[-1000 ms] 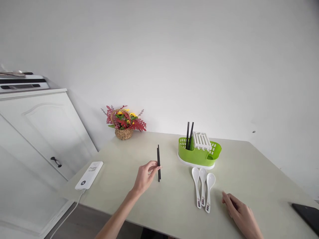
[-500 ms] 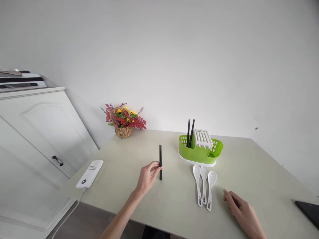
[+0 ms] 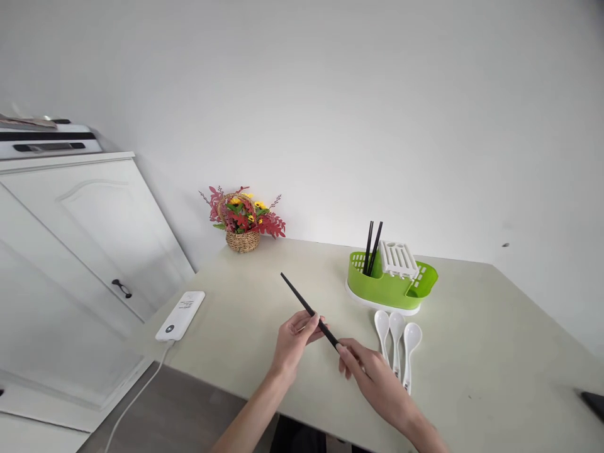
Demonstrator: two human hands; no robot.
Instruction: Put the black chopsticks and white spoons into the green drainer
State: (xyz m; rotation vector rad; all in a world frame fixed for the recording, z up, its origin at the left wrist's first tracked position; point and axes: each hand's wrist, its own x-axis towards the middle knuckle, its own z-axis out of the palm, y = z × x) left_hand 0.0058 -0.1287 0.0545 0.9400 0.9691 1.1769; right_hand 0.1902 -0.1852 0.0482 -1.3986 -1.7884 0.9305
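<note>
Black chopsticks [image 3: 297, 294] slant across the front of the table, lying together so closely that they look like one stick. My left hand [image 3: 296, 340] pinches them near the middle. At their lower right end, my right hand [image 3: 370, 374] has its thumb and fingers closed on them. Just right of my right hand lie three white spoons [image 3: 411, 340], bowls pointing away, their handles partly hidden by that hand. Behind the spoons stands a green utensil holder [image 3: 382, 290] with a white slotted rack [image 3: 399, 259]. More black chopsticks [image 3: 372, 248] stand upright in its left compartment.
A wicker basket of flowers [image 3: 243, 241] stands at the table's back left. A white power bank [image 3: 180, 316] with a cable [image 3: 136, 409] lies near the left edge. A dark flat object [image 3: 593, 402] is at the far right. A white cabinet [image 3: 94, 251] flanks the table.
The chopsticks have gone from upright to slanted, leaning left at the top. My right hand has moved left from beyond the spoons and taken hold of their lower end. The view has shifted slightly.
</note>
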